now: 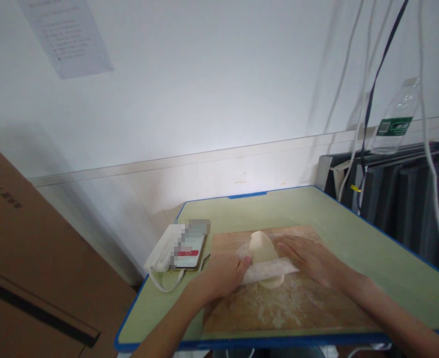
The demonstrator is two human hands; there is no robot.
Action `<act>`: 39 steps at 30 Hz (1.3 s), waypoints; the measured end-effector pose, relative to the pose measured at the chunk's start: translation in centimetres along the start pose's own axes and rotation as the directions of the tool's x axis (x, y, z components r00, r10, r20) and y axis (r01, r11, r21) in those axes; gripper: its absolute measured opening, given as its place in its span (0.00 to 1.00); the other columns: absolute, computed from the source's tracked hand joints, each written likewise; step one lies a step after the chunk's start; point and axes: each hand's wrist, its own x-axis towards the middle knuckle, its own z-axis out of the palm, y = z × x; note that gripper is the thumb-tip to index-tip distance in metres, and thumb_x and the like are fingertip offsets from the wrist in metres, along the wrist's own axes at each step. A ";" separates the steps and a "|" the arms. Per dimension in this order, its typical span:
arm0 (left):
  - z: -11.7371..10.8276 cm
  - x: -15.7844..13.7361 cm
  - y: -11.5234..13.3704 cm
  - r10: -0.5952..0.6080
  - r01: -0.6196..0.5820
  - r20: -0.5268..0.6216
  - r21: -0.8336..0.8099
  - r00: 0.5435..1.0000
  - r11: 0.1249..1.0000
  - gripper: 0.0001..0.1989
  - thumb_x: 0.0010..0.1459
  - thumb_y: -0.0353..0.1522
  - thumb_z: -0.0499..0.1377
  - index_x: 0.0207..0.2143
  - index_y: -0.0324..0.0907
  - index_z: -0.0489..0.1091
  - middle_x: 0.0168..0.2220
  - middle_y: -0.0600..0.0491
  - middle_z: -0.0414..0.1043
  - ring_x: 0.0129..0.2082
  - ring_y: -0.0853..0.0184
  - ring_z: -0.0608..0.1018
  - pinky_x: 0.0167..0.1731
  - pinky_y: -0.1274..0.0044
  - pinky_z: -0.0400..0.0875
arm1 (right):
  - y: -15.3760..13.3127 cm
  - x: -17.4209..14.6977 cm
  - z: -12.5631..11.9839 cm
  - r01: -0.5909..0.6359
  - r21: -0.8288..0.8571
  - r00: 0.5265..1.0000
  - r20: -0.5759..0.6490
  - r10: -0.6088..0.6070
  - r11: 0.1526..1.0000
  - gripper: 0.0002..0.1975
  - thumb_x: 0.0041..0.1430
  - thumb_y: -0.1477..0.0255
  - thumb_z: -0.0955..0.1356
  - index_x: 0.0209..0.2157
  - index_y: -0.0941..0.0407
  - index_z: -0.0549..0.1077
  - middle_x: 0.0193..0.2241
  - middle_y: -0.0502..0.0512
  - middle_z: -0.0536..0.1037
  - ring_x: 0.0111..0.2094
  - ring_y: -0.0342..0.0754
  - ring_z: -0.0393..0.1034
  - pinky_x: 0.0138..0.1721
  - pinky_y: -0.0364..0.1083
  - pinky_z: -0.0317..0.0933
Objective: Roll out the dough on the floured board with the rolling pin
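Observation:
A floured, whitish rolling pin (267, 270) lies across a pale, elongated piece of dough (262, 247). The dough shows on both the far and near sides of the pin. My left hand (228, 272) is closed on the pin's left end, thumb towards the dough. At the right end, my right hand (307, 256) holds the pin under its palm, fingers reaching forward over the board; this hand hides that end. Beneath it all is a wooden board (241, 315) dusted with flour, most thickly on its near half.
The board rests on a green, blue-edged table (357, 248). Left of it lie a phone (191, 251) and a white cable-connected item (165, 248). A cardboard box (36, 263) stands left; dark panels (401, 184), a plastic bottle (396, 122) and hanging cables are at right.

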 end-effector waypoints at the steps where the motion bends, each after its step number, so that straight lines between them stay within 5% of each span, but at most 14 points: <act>1: 0.0 0.2 -0.2 0.019 -0.019 0.004 0.000 1.000 1.000 0.27 0.65 0.34 0.34 0.30 0.38 0.72 0.29 0.47 0.75 0.29 0.64 0.76 0.29 0.77 0.65 | 0.2 0.2 0.1 -0.005 0.004 1.000 0.016 0.005 1.000 0.22 0.63 0.64 0.52 0.47 0.58 0.68 0.48 0.59 0.72 0.50 0.51 0.64 0.51 0.56 0.56; 9: 0.5 0.1 -0.4 0.060 -0.059 -0.024 0.054 0.998 0.997 0.27 0.65 0.34 0.33 0.33 0.36 0.71 0.29 0.44 0.74 0.29 0.61 0.76 0.29 0.73 0.66 | 0.1 1.5 -0.5 0.022 -0.031 0.996 0.091 -0.019 0.999 0.25 0.64 0.65 0.49 0.46 0.59 0.70 0.47 0.60 0.72 0.49 0.52 0.65 0.50 0.55 0.58; 24: 0.3 -1.8 1.7 0.013 -0.004 -0.124 0.072 0.992 0.997 0.27 0.63 0.36 0.39 0.21 0.38 0.72 0.22 0.45 0.73 0.24 0.62 0.75 0.27 0.73 0.63 | -1.4 -2.5 0.1 0.041 -0.045 0.991 -0.126 -0.047 0.998 0.18 0.62 0.68 0.56 0.49 0.56 0.68 0.48 0.55 0.71 0.51 0.51 0.62 0.52 0.54 0.57; 39: 2.3 -3.4 3.2 -0.031 0.051 -0.176 0.107 0.984 0.993 0.16 0.60 0.34 0.46 0.28 0.39 0.70 0.27 0.49 0.72 0.30 0.61 0.74 0.33 0.70 0.65 | -2.6 -5.5 0.3 0.028 -0.167 0.994 -0.098 -0.045 0.986 0.19 0.61 0.67 0.58 0.54 0.51 0.63 0.51 0.50 0.69 0.52 0.50 0.62 0.50 0.52 0.61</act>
